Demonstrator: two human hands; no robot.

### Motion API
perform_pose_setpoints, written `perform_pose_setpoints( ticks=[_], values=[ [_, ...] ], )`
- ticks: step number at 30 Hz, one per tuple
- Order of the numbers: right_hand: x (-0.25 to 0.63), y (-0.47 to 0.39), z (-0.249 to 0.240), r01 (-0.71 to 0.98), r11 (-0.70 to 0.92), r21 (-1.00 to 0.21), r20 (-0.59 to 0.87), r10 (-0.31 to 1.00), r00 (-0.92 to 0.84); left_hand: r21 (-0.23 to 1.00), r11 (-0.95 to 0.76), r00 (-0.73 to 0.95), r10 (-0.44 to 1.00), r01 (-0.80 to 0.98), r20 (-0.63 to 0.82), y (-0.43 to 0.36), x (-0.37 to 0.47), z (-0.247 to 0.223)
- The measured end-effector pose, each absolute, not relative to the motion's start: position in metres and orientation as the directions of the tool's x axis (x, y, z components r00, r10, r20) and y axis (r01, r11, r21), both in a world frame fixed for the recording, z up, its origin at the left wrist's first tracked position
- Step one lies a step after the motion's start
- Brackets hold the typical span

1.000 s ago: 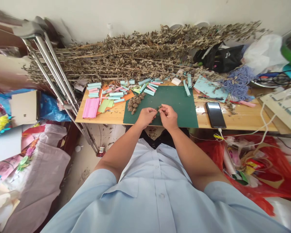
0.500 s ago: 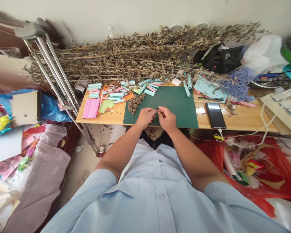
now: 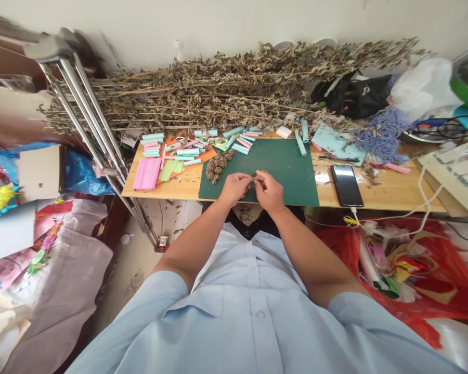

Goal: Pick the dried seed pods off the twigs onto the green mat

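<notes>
My left hand [image 3: 236,188] and my right hand [image 3: 269,191] meet over the front part of a green mat [image 3: 298,169]. Both are closed, with thumbs and fingers pinched close together. Whatever lies between the fingertips is too small to make out. Just left of my left hand, a pile of small brown balls [image 3: 217,165] rests on the mat. Rolled blue and pink papers [image 3: 187,152] lie beyond and to the left of the pile.
Dried stalks [image 3: 218,93] span the back. On the right are a phone [image 3: 347,185] with a cable, a blue sheet [image 3: 337,144] and purple yarn [image 3: 382,135]. Pink paper [image 3: 147,174] lies at the left end, near metal crutches [image 3: 88,111]. A red bag [image 3: 444,259] is below.
</notes>
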State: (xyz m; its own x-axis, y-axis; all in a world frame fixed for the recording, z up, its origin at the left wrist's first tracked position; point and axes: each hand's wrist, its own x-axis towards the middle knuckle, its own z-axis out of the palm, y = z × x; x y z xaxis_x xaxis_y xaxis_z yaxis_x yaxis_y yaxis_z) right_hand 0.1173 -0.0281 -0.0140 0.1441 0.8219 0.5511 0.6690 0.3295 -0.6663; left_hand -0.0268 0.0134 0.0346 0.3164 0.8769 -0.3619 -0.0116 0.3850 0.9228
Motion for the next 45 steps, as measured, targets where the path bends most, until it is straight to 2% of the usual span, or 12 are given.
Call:
perform_pose_setpoints(
  ticks=[14,20,24,32,36,45],
  values=[
    [0.117,-0.029,-0.011,0.695,0.314,-0.647,0.543,0.829,0.132,0.944,0.295,0.274,0.905,0.147,-0.325,0.012,-0.026,0.031],
    [0.118,-0.027,-0.013,0.606,0.289,-0.741,0.497,0.843,0.206,0.942,0.282,0.265,0.908,0.183,-0.323,0.013,-0.026,0.03],
    [0.119,-0.025,-0.019,0.548,0.255,-0.796,0.458,0.846,0.272,0.937,0.317,0.267,0.9,0.146,-0.346,0.013,-0.025,0.029],
    [0.118,-0.027,-0.018,0.648,0.309,-0.696,0.529,0.831,0.172,0.924,0.38,0.32,0.873,0.029,-0.369,0.014,-0.025,0.03],
    [0.117,-0.028,-0.015,0.667,0.34,-0.663,0.553,0.823,0.13,0.931,0.364,0.315,0.88,0.036,-0.356,0.014,-0.026,0.031],
    [0.119,-0.027,-0.016,0.612,0.334,-0.717,0.521,0.839,0.153,0.94,0.317,0.293,0.893,0.13,-0.342,0.014,-0.025,0.029]
  ],
)
